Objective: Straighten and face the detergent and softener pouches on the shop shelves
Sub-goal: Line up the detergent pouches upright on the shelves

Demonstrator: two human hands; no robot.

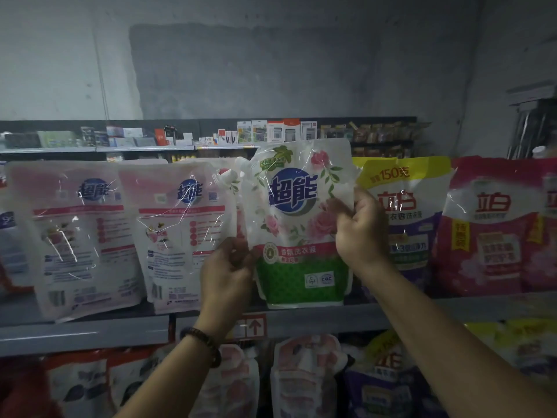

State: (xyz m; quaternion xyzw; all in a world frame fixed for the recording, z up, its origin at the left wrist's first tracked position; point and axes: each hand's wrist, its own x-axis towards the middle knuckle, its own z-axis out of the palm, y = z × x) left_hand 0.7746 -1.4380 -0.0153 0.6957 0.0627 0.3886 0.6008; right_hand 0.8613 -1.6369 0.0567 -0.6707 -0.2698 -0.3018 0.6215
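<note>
the rose pouch is held upright and front-out just above the front edge of the shelf. it sits between two back-facing pouches on its left and a yellow pouch on its right. whether its base touches the shelf cannot be told. it is gripped at both side edges — the left hand low on the left edge, the right hand higher on the right edge. on both hands the fingers are curled shut on the film.

the pouch is judged soft and floppy, and its glossy, creased film is likely slippery. the weight is probably carried low, where the body looks fuller. it is best taken by the stiffer side seams or the flat top seal, not by the slack middle, and set down on its base so that it stands. a capped spout is seen by the upper left corner, though it cannot be told for certain that it belongs to this pouch.

the contents cannot be seen — the film is opaque, and liquid detergent is only assumed from the task. the shelf is filled with one row of pouches, with a red pouch at the far right. lower pouches are packed on the shelf beneath.
</note>
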